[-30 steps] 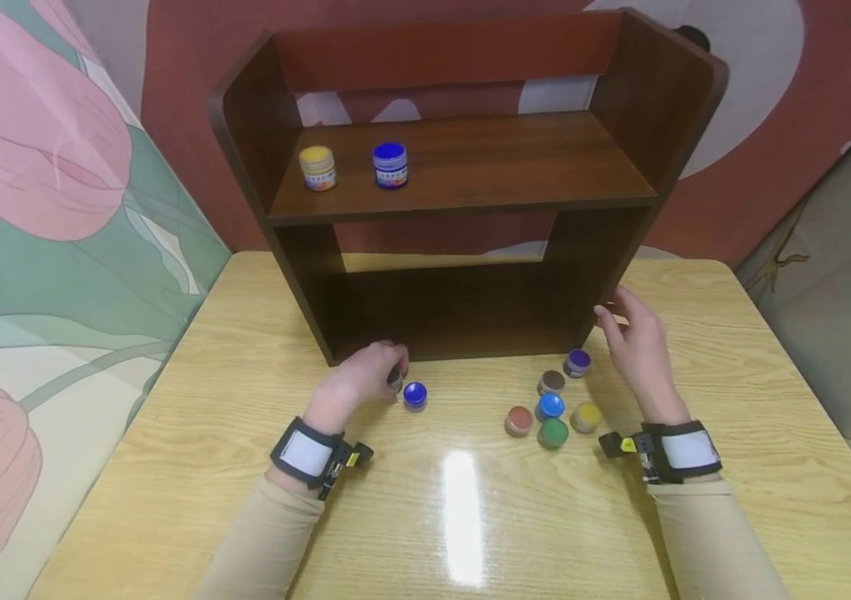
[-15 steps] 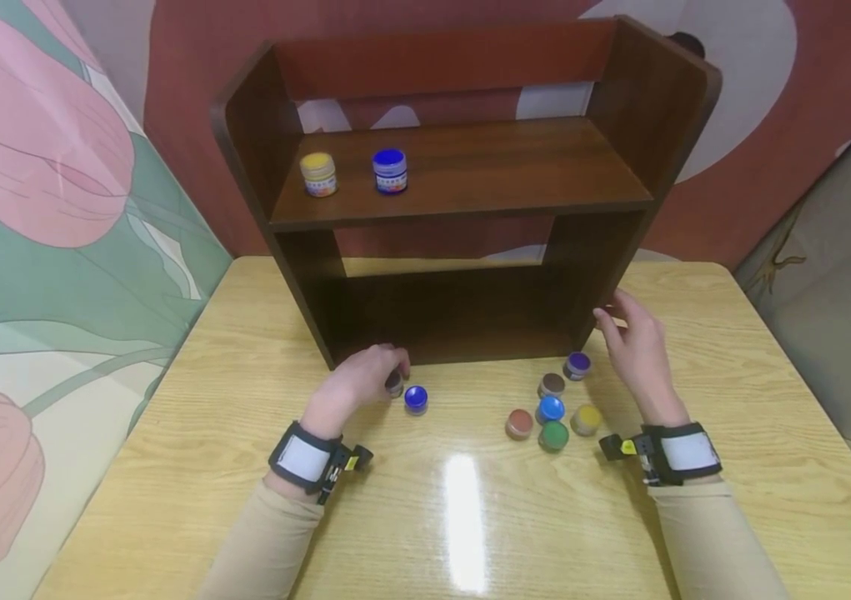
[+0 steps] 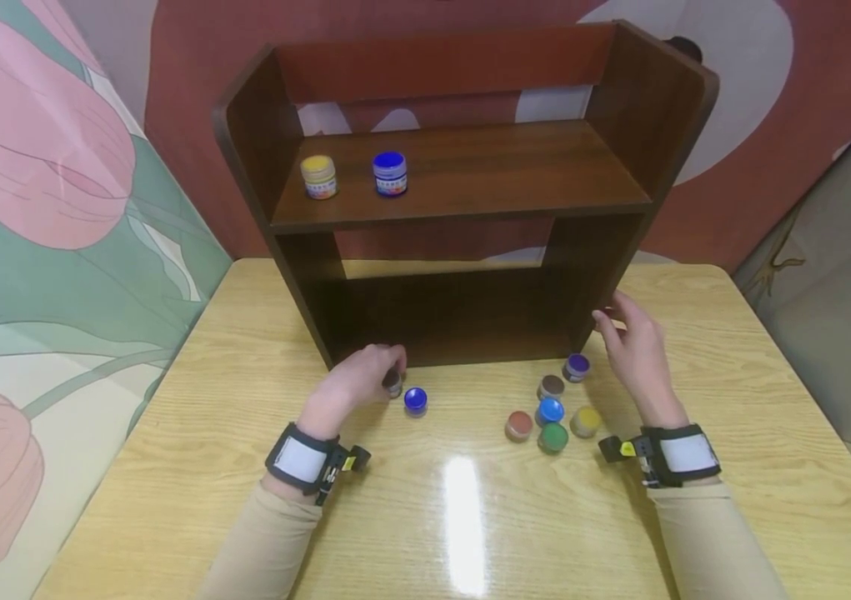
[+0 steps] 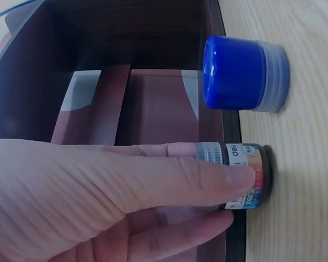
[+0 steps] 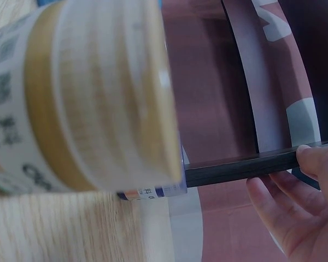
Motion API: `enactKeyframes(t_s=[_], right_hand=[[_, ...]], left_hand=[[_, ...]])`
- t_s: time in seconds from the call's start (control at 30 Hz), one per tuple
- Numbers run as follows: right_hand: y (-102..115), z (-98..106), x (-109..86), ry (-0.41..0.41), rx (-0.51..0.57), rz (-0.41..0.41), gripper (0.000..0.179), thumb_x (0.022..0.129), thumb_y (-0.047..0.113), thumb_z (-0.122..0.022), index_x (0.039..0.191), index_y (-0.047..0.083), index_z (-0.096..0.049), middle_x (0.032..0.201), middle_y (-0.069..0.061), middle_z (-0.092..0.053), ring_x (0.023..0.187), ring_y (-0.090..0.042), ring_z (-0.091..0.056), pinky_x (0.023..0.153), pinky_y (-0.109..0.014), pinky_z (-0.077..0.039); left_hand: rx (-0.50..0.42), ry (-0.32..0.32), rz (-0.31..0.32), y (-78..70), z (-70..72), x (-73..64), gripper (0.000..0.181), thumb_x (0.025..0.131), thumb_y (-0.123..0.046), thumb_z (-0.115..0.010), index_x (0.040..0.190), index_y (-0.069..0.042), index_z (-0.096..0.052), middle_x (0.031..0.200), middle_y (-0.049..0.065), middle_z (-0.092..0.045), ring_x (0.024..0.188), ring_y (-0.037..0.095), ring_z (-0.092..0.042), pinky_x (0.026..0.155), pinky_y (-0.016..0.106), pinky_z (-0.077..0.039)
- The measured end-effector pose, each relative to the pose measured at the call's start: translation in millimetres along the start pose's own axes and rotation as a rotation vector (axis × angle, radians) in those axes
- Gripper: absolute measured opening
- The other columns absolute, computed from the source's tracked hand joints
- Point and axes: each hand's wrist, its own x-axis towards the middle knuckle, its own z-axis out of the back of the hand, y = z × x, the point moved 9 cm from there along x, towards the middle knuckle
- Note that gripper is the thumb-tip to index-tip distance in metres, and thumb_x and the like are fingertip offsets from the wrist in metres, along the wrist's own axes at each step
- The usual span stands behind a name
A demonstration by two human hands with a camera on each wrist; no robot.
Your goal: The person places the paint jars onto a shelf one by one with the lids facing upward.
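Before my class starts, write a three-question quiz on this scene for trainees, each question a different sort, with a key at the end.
1. Count: how many jars stand on the upper shelf?
2. True or false: the right hand is holding a jar.
3. Multiple choice: what colour is the lid of the jar standing right beside the dark jar in the left hand?
A) green
B) blue
C) yellow

Key
1. Two: a yellow jar and an upper blue jar.
2. False: it grips the edge of the right side panel.
3. B: the tabletop blue jar.
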Motion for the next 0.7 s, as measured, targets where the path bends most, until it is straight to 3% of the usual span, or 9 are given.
enactKeyframes(t_s=[0.27,0.7], right_hand=[[-0.1,-0.2,-0.7,-0.004,-0.018,0.004,0.034,0.102,0.015,-0.054,0.134,0.002,-0.058,0.129,-0.022,-0.065,0.113,-0.04,-0.066,0.084,-0.048,-0.057],[0.2,0.6,-1.1,-0.016,-0.015,0.016,0.034,0.102,0.014,-0.053,0.133,0.001,-0.058,0.128,-0.023,-0.065,0.113,-0.04,-0.066,0.084,-0.046,-0.057]], left_hand=[[-0.005,-0.033,-0.018,-0.1,5.9,-1.9,0.033,0.08,0.0,-0.079,0.105,-0.014,-0.064,0.1,0.002,-0.069,0.091,0.017,-0.061,0.08,0.032,-0.056],[-0.009,-0.158,-0.098,-4.2,20.8,-5.6,0.027,0.087,-0.006,-0.076,0.111,-0.011,-0.066,0.102,0.003,-0.068,0.095,0.017,-0.062,0.086,0.034,-0.058]])
